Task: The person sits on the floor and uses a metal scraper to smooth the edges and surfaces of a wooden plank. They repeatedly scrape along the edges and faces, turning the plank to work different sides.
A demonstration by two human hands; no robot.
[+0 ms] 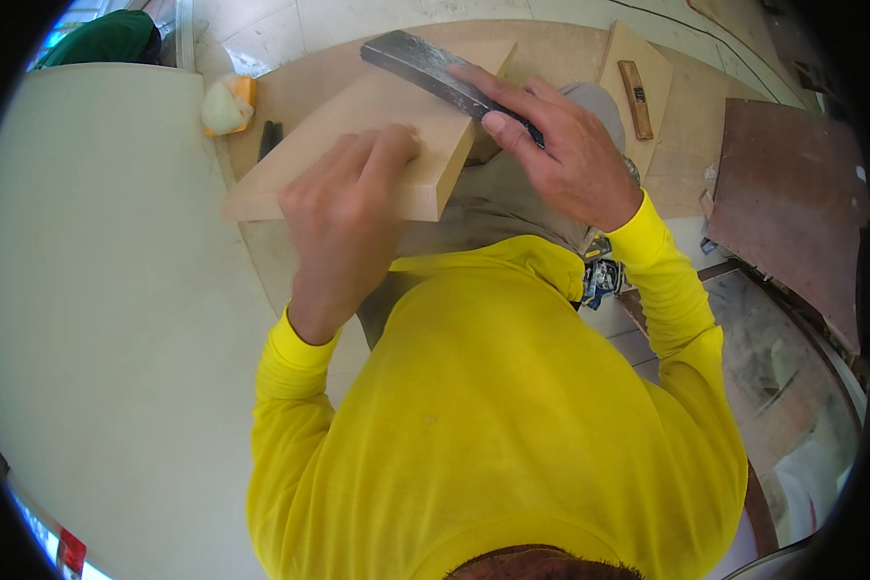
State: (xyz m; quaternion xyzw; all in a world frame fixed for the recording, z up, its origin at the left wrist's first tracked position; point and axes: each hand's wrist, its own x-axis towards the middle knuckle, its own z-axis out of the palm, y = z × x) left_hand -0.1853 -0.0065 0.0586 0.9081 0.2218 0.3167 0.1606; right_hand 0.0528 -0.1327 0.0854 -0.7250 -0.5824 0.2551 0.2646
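Observation:
A pale wooden board (435, 106) lies tilted in front of me, its thick edge facing my body. On top of it, near that edge, rests my left hand (343, 184), its fingers curled and slightly smeared by motion. Whatever may be under those fingers is hidden. My right hand (561, 145) is closed around one end of a long, dark, bar-shaped block (445, 77) with grey wear on its top. The block reaches out over the far right part of the board.
A wooden hand plane (635, 100) lies on another pale board (652, 72) at the right. Brown panels (793, 193) stand beyond it. A large pale panel (97, 290) fills the left side, with a whitish bundle on something orange (227, 104) by its edge.

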